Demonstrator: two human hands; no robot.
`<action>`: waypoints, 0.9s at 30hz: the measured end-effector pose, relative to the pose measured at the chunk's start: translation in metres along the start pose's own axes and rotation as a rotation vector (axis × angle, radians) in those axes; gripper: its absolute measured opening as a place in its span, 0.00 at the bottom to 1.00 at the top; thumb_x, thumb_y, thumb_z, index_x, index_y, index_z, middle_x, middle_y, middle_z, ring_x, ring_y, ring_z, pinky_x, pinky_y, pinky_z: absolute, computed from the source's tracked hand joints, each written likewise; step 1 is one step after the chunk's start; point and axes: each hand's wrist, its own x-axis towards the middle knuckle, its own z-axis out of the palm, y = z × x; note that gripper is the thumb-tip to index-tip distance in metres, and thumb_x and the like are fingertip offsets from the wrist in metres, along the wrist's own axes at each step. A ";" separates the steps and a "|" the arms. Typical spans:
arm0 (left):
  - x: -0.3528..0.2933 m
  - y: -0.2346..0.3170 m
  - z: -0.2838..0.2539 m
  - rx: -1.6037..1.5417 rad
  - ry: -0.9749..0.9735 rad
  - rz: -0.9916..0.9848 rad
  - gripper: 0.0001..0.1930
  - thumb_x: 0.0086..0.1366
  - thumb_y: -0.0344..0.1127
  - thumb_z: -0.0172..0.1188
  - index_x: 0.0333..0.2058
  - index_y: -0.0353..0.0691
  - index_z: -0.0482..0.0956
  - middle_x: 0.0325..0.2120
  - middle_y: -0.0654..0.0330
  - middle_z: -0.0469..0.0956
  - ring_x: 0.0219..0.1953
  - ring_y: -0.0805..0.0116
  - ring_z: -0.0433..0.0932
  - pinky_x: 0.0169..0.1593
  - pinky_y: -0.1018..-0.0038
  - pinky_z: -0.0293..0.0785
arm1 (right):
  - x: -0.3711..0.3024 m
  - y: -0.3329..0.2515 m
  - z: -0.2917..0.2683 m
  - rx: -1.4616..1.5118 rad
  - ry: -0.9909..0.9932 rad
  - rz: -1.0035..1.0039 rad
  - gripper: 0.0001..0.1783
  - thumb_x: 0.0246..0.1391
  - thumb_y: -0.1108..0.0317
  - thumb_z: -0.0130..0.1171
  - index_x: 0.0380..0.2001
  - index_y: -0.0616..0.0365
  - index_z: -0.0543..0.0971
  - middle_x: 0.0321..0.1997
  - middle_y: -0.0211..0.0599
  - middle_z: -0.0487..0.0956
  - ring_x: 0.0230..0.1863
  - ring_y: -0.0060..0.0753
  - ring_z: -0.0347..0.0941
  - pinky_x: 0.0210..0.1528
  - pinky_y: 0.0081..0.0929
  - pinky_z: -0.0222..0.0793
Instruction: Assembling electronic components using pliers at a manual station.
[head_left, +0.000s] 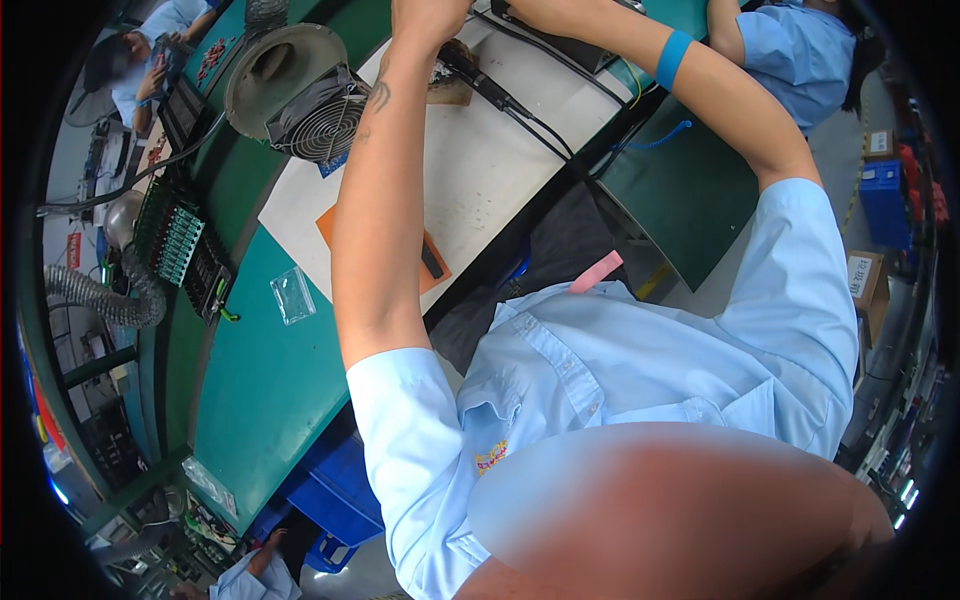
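1. Head view, your hands: your left hand (430, 18) and right hand (535, 8) were close together at the top edge, which cut both off; whether the fingers were wide, narrow or holding something, you could not tell.
2. Head view, nearest things: a black cabled tool (487, 88) lay just right of your left wrist, beside a small, dark-stained holder (450, 92). A dark box (578, 46) sat below your right forearm, which wore a blue band (673, 60).
3. Head view, bench: a pale mat (480, 190) covered part of the green bench (265, 400). An orange sheet (436, 275) showed on both sides of your left forearm. Left of that arm were a fan with a round grille (330, 130), a flared duct (285, 75) and a clear bag (293, 297).
4. Head view, surroundings: a co-worker in light blue (800, 60) was at the upper right.
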 end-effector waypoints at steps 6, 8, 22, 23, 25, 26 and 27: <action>-0.039 0.013 -0.029 0.098 0.017 -0.007 0.36 0.51 0.27 0.70 0.60 0.31 0.67 0.47 0.45 0.82 0.48 0.47 0.82 0.52 0.62 0.77 | 0.016 0.001 -0.032 0.092 -0.074 0.138 0.11 0.51 0.66 0.57 0.23 0.60 0.83 0.27 0.54 0.82 0.27 0.60 0.79 0.30 0.48 0.76; -0.043 0.015 -0.033 0.101 0.012 -0.008 0.36 0.51 0.27 0.70 0.60 0.31 0.66 0.47 0.45 0.82 0.48 0.47 0.82 0.52 0.62 0.77 | 0.018 0.004 -0.039 0.115 -0.058 0.143 0.11 0.51 0.65 0.57 0.24 0.60 0.83 0.27 0.53 0.82 0.27 0.61 0.79 0.31 0.48 0.76; -0.059 0.042 -0.035 0.139 -0.020 0.009 0.36 0.53 0.30 0.69 0.61 0.29 0.67 0.46 0.45 0.83 0.47 0.46 0.82 0.52 0.62 0.77 | 0.004 0.020 -0.044 0.203 0.048 0.173 0.11 0.50 0.65 0.57 0.25 0.60 0.84 0.27 0.53 0.83 0.29 0.63 0.79 0.34 0.49 0.76; -0.058 0.042 -0.034 0.139 -0.013 0.017 0.35 0.53 0.30 0.69 0.60 0.29 0.67 0.46 0.44 0.83 0.47 0.46 0.82 0.52 0.62 0.77 | 0.003 0.022 -0.042 0.195 0.051 0.175 0.11 0.50 0.65 0.57 0.25 0.60 0.84 0.27 0.53 0.83 0.29 0.63 0.79 0.34 0.49 0.76; -0.057 0.043 -0.031 0.138 0.003 0.034 0.35 0.53 0.31 0.69 0.60 0.28 0.68 0.47 0.44 0.83 0.48 0.45 0.82 0.52 0.62 0.77 | 0.001 0.026 -0.037 0.177 0.058 0.177 0.11 0.50 0.65 0.57 0.25 0.60 0.84 0.27 0.53 0.83 0.29 0.63 0.79 0.34 0.49 0.76; -0.056 0.043 -0.030 0.138 0.011 0.042 0.35 0.52 0.31 0.69 0.60 0.28 0.68 0.47 0.44 0.83 0.48 0.45 0.82 0.52 0.62 0.77 | -0.001 0.028 -0.035 0.167 0.061 0.178 0.11 0.50 0.65 0.57 0.24 0.60 0.84 0.27 0.54 0.82 0.29 0.62 0.79 0.34 0.49 0.76; -0.054 0.043 -0.029 0.139 0.010 0.044 0.35 0.52 0.31 0.69 0.60 0.28 0.68 0.47 0.44 0.83 0.48 0.45 0.82 0.52 0.62 0.77 | -0.002 0.029 -0.035 0.167 0.062 0.180 0.11 0.50 0.65 0.57 0.24 0.60 0.84 0.27 0.54 0.82 0.29 0.62 0.79 0.34 0.49 0.76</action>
